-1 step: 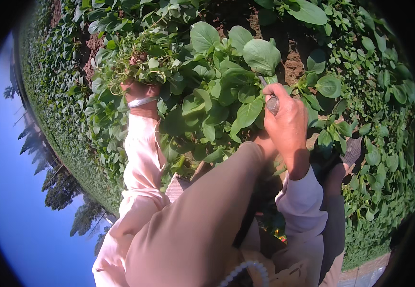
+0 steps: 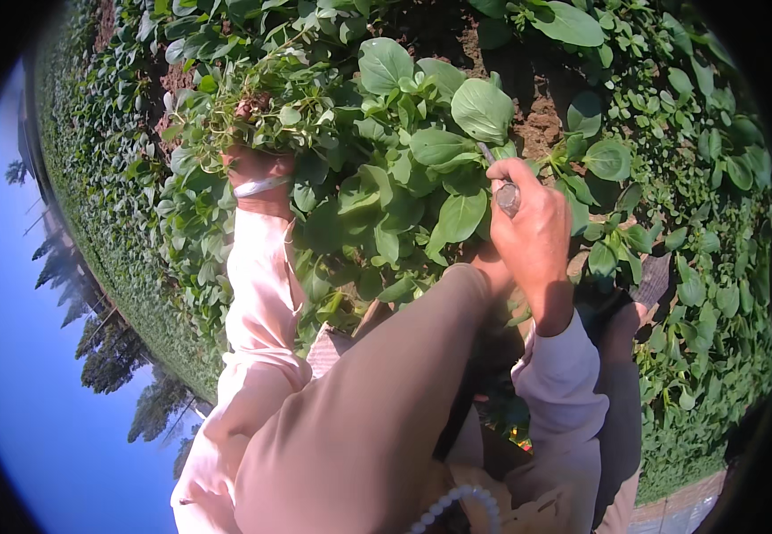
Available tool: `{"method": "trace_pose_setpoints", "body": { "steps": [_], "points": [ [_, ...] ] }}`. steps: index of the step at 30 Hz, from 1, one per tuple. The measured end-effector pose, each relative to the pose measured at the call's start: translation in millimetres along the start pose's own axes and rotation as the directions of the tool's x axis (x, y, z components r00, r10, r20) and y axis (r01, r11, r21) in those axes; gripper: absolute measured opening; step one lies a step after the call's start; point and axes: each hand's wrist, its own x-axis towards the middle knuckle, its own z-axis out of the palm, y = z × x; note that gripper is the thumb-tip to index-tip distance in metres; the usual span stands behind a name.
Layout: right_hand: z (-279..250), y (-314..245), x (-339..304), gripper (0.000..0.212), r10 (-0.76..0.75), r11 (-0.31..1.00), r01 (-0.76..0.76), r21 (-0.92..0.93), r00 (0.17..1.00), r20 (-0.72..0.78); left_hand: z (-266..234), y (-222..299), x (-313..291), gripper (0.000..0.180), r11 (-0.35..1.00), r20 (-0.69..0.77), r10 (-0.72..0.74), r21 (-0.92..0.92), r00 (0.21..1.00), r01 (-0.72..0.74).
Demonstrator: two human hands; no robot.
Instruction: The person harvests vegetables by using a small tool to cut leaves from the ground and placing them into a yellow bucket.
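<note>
My left hand, with a pale band at the wrist, is closed round a bunch of thin-stemmed weeds; their leaves hide most of the fingers. In my right hand is a hand tool with a rounded handle end, its thin metal shaft pointing up and away. The tip of that tool is hidden behind a broad green leaf. Between my two hands grows a leafy plant with wide, rounded leaves.
Reddish-brown soil shows between the plants beyond my right hand. Dense low greenery spreads along the right. My bent knee comes up close below the leafy plant. Trees stand at the far left against blue sky.
My left hand and the weeds have shifted very slightly left. A few broad leaves near the tool have moved a little. My right hand is almost where it was.
</note>
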Motion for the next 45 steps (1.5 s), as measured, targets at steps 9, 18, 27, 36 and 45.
{"method": "trace_pose_setpoints", "body": {
  "steps": [9,18,27,36,45],
  "points": [
    [-14,-39,-23,0.010,0.067,0.930,0.006,0.367,0.980,-0.186,39,24,29,0.040,1.000,0.040,0.024,0.002,0.999,-0.024],
    [-122,-65,-150,0.014,0.214,0.902,0.117,0.416,0.715,-0.665,189,62,111,0.039,0.956,0.069,-0.295,0.015,0.953,0.294],
    [-107,-55,-319,0.011,0.413,0.829,0.259,0.496,0.316,-0.854,572,62,-161,0.053,0.953,0.913,-0.260,0.191,0.316,0.233],
    [-63,-53,-347,0.010,0.418,0.765,0.377,0.523,0.327,-0.847,650,97,-669,0.068,0.974,0.732,-0.214,0.213,-0.647,-0.082],
    [-54,-10,-390,0.009,0.479,0.694,0.443,0.568,0.304,-0.823,623,18,-734,0.037,0.868,0.503,-0.391,0.480,-0.770,-0.127]
  ]
}}
